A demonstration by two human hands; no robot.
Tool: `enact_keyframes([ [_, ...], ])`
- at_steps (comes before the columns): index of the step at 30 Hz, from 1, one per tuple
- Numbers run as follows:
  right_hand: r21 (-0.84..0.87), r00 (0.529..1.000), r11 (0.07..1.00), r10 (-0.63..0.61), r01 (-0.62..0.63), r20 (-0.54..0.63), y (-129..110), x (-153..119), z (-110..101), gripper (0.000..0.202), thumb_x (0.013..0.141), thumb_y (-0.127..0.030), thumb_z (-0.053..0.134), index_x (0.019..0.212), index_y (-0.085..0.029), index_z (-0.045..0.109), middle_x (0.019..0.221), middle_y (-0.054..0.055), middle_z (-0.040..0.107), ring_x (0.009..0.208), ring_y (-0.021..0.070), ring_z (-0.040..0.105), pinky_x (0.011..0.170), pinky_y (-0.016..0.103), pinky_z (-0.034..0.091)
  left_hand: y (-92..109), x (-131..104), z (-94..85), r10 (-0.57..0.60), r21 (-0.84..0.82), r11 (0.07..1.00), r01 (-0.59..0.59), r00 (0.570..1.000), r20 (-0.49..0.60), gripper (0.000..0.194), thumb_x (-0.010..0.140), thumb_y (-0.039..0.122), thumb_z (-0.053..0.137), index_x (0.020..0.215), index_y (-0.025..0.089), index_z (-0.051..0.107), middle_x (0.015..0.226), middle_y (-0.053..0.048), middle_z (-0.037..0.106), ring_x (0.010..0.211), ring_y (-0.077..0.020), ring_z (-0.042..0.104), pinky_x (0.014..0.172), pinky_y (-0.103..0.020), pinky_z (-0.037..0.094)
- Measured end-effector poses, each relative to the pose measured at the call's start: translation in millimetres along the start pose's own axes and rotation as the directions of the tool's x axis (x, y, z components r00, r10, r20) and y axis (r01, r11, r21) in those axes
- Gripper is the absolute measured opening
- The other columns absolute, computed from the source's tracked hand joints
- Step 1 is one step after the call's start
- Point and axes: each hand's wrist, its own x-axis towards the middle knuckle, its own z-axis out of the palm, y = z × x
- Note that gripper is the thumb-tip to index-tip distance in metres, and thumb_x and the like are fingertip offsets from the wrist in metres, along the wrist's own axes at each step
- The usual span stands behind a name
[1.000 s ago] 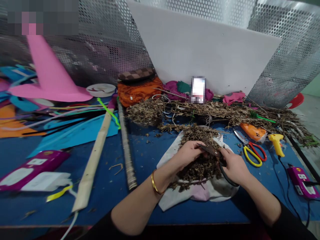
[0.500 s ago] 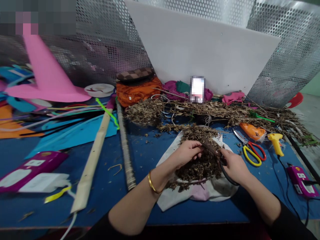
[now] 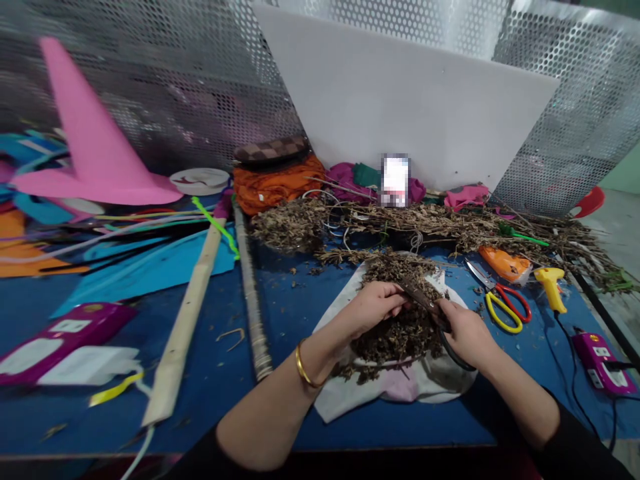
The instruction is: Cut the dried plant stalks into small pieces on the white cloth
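Note:
Dark-bladed scissors (image 3: 420, 298) with a black handle are in my right hand (image 3: 465, 331), its fingers wrapped round them. The blades point up and left over a heap of dry brown leaves (image 3: 387, 343). Close to the blade tips, my left hand (image 3: 373, 308) is closed in a pinch at the heap's upper left; what lies between its fingertips is too small to make out. Under the leaves a white cloth (image 3: 335, 398) with a pink patch is spread on the blue table (image 3: 400, 427).
Red-and-yellow scissors (image 3: 505, 307), a yellow glue gun (image 3: 551, 287) and a purple device (image 3: 603, 363) lie on the right. Dry stalks (image 3: 450, 227) stretch behind the heap. Leftward are a wrapped stick (image 3: 250, 293), a wooden slat (image 3: 187, 327) and a pink cone hat (image 3: 95, 140).
The scissors' blades and handle have shifted very slightly in my right hand. Both hands remain in nearly the same place over the leaves.

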Motion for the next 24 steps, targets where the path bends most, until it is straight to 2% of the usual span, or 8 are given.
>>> enact_keyframes([
  [5, -0.071, 0.999, 0.997, 0.025, -0.027, -0.029, 0.9, 1.1, 1.4, 0.042, 0.077, -0.026, 0.049, 0.118, -0.020, 0.040, 0.106, 0.008, 0.056, 0.087, 0.0181, 0.055, 0.065, 0.024, 0.032, -5.9, 2.2, 2.3, 0.013, 0.091, 0.996, -0.014, 1.000, 0.010, 0.023, 0.070, 0.035, 0.051, 0.062, 0.014, 0.058, 0.046, 0.005, 0.045, 0.043, -0.0073, 0.036, 0.043, -0.020, 0.024],
  [10, -0.022, 1.000, 1.000, 0.012, -0.012, 0.014, 0.4, 0.7, 0.8, 0.032, 0.080, -0.023, 0.046, 0.111, -0.021, 0.044, 0.099, 0.004, 0.059, 0.084, 0.0164, 0.056, 0.064, 0.022, 0.031, -7.4, 2.7, 2.7, 0.015, 0.117, 0.993, -0.015, 1.000, 0.001, 0.026, 0.071, 0.038, 0.052, 0.063, 0.014, 0.058, 0.048, 0.003, 0.047, 0.044, -0.0080, 0.039, 0.044, -0.020, 0.026],
  [15, 0.019, 0.999, 0.999, 0.029, -0.028, -0.026, 0.7, 0.5, -1.2, 0.034, 0.080, -0.025, 0.048, 0.113, -0.021, 0.044, 0.100, 0.005, 0.059, 0.085, 0.0171, 0.056, 0.066, 0.022, 0.033, -5.6, 3.3, 1.0, 0.008, 0.043, 0.999, -0.008, 1.000, -0.008, 0.024, 0.071, 0.036, 0.052, 0.067, 0.014, 0.058, 0.049, 0.004, 0.046, 0.044, -0.0069, 0.037, 0.043, -0.019, 0.026],
  [19, 0.016, 0.993, 0.997, 0.075, -0.074, -0.096, 0.4, 0.1, -3.7, 0.042, 0.081, -0.032, 0.049, 0.121, -0.022, 0.041, 0.107, 0.007, 0.054, 0.084, 0.0171, 0.056, 0.066, 0.023, 0.034, -6.2, 4.6, 0.7, 0.047, -0.049, 0.997, -0.052, 0.994, -0.097, 0.026, 0.072, 0.038, 0.051, 0.071, 0.014, 0.058, 0.054, 0.004, 0.048, 0.046, -0.0064, 0.038, 0.044, -0.018, 0.027],
  [24, 0.023, 0.996, 0.998, 0.051, -0.050, -0.079, -3.9, -1.1, -5.1, 0.041, 0.083, -0.038, 0.048, 0.120, -0.023, 0.042, 0.105, 0.006, 0.054, 0.083, 0.0168, 0.056, 0.066, 0.023, 0.035, -8.6, 5.9, 3.6, 0.088, -0.093, 0.991, -0.097, 0.991, -0.098, 0.021, 0.072, 0.034, 0.051, 0.067, 0.014, 0.055, 0.051, 0.004, 0.047, 0.045, -0.0058, 0.037, 0.045, -0.018, 0.028],
])
